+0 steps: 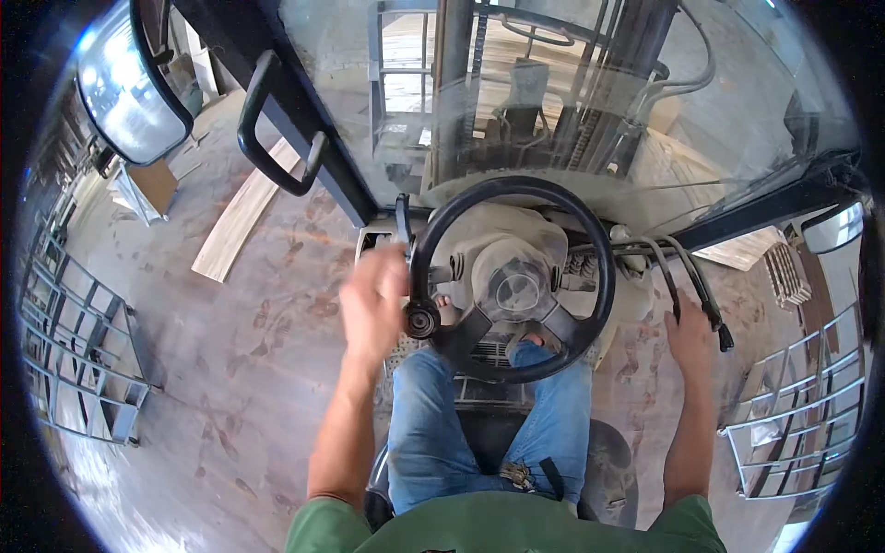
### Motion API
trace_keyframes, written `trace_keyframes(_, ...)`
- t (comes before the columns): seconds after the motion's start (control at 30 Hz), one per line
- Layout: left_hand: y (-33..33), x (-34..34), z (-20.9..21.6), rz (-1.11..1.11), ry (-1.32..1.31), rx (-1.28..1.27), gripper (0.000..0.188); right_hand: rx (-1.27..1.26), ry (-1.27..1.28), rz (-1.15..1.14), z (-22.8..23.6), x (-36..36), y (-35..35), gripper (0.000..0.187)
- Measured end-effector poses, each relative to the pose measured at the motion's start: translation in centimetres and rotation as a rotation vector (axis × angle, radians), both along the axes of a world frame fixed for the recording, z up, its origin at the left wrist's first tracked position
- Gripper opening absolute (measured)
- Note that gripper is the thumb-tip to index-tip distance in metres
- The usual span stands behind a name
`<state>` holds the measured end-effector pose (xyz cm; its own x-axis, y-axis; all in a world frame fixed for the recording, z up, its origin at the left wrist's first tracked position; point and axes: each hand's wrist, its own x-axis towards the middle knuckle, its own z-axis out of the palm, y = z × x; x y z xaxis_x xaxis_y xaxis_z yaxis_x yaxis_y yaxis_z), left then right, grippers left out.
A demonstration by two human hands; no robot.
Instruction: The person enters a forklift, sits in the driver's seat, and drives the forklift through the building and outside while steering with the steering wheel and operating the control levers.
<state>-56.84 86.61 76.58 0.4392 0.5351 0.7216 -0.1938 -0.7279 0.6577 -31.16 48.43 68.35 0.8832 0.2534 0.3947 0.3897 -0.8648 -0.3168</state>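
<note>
I sit in a forklift cab, with the black steering wheel (601, 304) in front of me. My left hand (373, 300) is raised at the left side of the wheel, beside its round spinner knob (421, 320) and near a small upright black lever (403, 217). Motion smears its fingers, so whether it grips anything does not show. On the right, my right hand (691, 334) is closed on a black control lever (671, 276). Another bent lever (708, 293) with a black knob stands just beside that hand.
Beyond the windshield rise the forklift's mast (452, 101) and stacked boards (406, 55). A grab handle (253, 138) and a mirror (134, 92) are at the left. Metal racks (83, 341) stand on the floor to both sides, and a long plank (230, 226) lies at the left.
</note>
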Motion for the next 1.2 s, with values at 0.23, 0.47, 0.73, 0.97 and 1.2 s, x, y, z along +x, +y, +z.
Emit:
trace_keyframes(0.23, -2.3, 1.3, -2.3, 0.201, 0.045, 0.778, 0.023, 0.209, -0.193, 0.157, -5.2, -2.2, -0.7, 0.054)
trace_keyframes(0.47, -2.8, 1.2, -2.2, 0.25, -0.033, 0.781, 0.033, 0.223, -0.201, 0.17, -6.0, -2.0, -2.0, 0.051)
trace_keyframes(0.73, -3.3, 1.0, -2.5, 0.261, -0.011, 0.743, 0.031, 0.252, -0.119, 0.125, -6.2, -3.4, -2.2, 0.051)
trace_keyframes(0.97, -2.5, 0.5, -2.8, 0.208, 0.025, 0.722, 0.031, 0.229, -0.065, 0.106, -5.9, -3.6, -2.2, 0.049)
trace_keyframes(1.2, -2.5, 0.8, -1.6, 0.172, 0.031, 0.714, 0.028, 0.263, -0.164, 0.132, -4.1, -1.8, -2.3, 0.049)
